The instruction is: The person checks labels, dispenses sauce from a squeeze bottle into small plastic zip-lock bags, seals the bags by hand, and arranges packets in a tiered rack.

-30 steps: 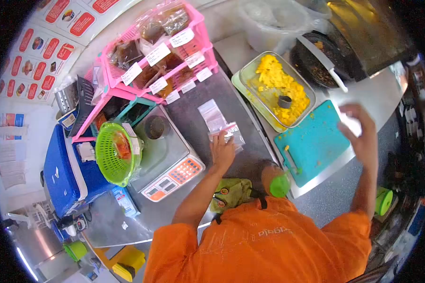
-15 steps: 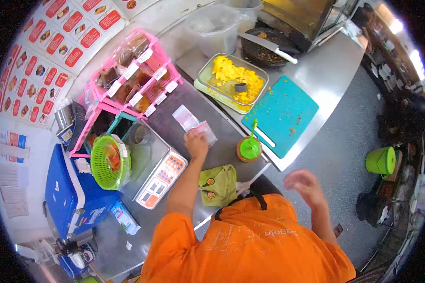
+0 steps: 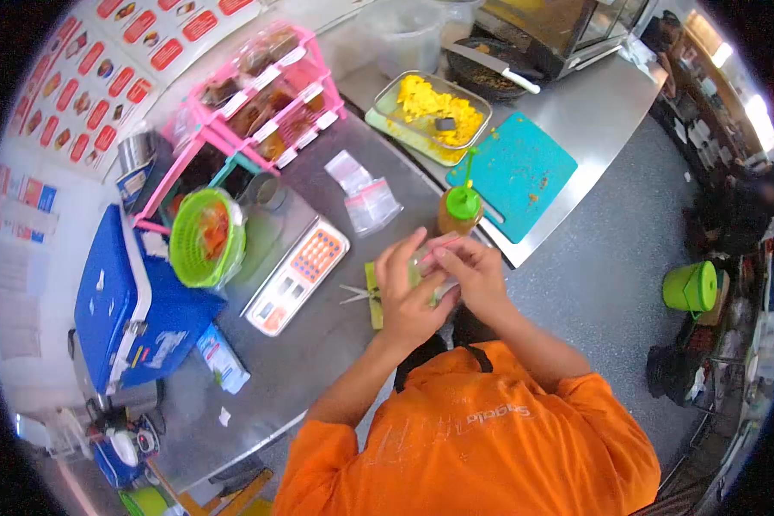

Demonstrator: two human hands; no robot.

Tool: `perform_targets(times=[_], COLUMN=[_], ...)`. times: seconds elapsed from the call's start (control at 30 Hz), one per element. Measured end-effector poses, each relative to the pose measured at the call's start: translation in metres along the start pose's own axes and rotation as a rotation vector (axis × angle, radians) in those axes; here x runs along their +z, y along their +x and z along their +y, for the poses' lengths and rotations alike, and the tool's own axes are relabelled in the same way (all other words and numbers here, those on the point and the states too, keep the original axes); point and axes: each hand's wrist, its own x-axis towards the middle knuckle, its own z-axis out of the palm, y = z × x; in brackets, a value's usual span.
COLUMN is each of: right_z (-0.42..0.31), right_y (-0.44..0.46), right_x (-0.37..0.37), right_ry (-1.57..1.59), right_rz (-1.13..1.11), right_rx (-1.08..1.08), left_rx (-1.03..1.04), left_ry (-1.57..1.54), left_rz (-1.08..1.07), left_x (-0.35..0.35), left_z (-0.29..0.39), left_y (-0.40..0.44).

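Clear plastic, red-edged: one bag (image 3: 419, 265) is now pinched by left hand (image 3: 408, 294) and right hand (image 3: 477, 271), newly met, both occupied, flat bags (image 3: 371, 207) remaining at their eleven o'clock.

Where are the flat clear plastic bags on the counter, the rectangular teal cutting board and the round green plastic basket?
Clear plastic bags (image 3: 373, 209): head view, lower bag's middle.
Teal cutting board (image 3: 514, 175): head view, its middle.
Green basket (image 3: 184, 254): head view, left wall.
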Motion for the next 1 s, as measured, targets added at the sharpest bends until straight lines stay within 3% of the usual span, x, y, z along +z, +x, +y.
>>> perform_targets(times=[0.03,0.1,0.13,0.17,0.23,0.27,0.3,0.37,0.43,0.47,0.5,0.57,0.6,0.67,0.83,0.9,0.97,1.0], right_z=[-0.003,-0.006,-0.013,-0.018,-0.016,-0.018,-0.021,-0.024,-0.02,-0.015,-0.016,-0.022,-0.021,-0.017,-0.02,-0.025,-0.035,-0.037], right_y=[-0.002,-0.01,-0.018,-0.024,-0.035,-0.042,-0.048,-0.064,-0.079,-0.088,-0.101,-0.131,-0.146,-0.18,-0.2,-0.204,-0.21,-0.209], right_x=[0.001,-0.007,-0.014,-0.02,-0.037,-0.047,-0.056,-0.071,-0.087,-0.099,-0.107,-0.122,-0.127,-0.133,-0.156,-0.171,-0.181,-0.186], right_ry=[-0.115,-0.288,-0.411,-0.534,-0.686,-0.753,-0.817,-0.821,-0.773,-0.98,-0.965,-1.033,-1.016,-0.662,-0.609,-0.35,-0.293,-0.263], right_rz=[-0.03,-0.041,-0.134,-0.232,-0.299,-0.387,-0.475,-0.518,-0.338,-0.195,-0.221,-0.148,-0.148,-0.395,-0.392,-0.494,-0.463,-0.478], right_rx=[-0.013,-0.094,-0.054,-0.022,-0.093,-0.114,-0.141,-0.101,-0.386,-0.626,-0.633,-0.85,-0.847,-0.394,-0.199,0.057,0.095,0.091], left_rx=[-0.004,-0.336,-0.438,-0.458,-0.421,-0.301,-0.314,-0.383,-0.375,-0.553,-0.726,-0.778,-0.826,-0.884,-0.89,-0.844,-0.83,-0.777], left_ry=[0.016,-0.216,-0.289,-0.277,-0.277,-0.248,-0.225,-0.246,-0.203,-0.293,-0.386,-0.359,-0.46,-0.556,-0.506,-0.564,-0.556,-0.446], left_rz=[0.007,0.085,-0.008,0.027,-0.401,-0.322,-0.281,-0.455,-0.405,-0.343,-0.271,-0.158,-0.098,-0.065,-0.079,-0.057,0.006,-0.068], left_x=[-0.01,-0.023,-0.026,-0.03,-0.034,-0.03,-0.026,-0.018,-0.003,0.003,0.011,0.03,0.036,0.045,0.05,0.053,0.053,0.056], left_z=[0.006,0.017,0.019,0.022,0.033,0.039,0.048,0.067,0.084,0.097,0.109,0.127,0.138,0.159,0.21,0.224,0.248,0.249], left_y=[-0.003,-0.013,-0.019,-0.025,-0.036,-0.044,-0.051,-0.069,-0.088,-0.095,-0.101,-0.124,-0.13,-0.144,-0.149,-0.151,-0.14,-0.14])
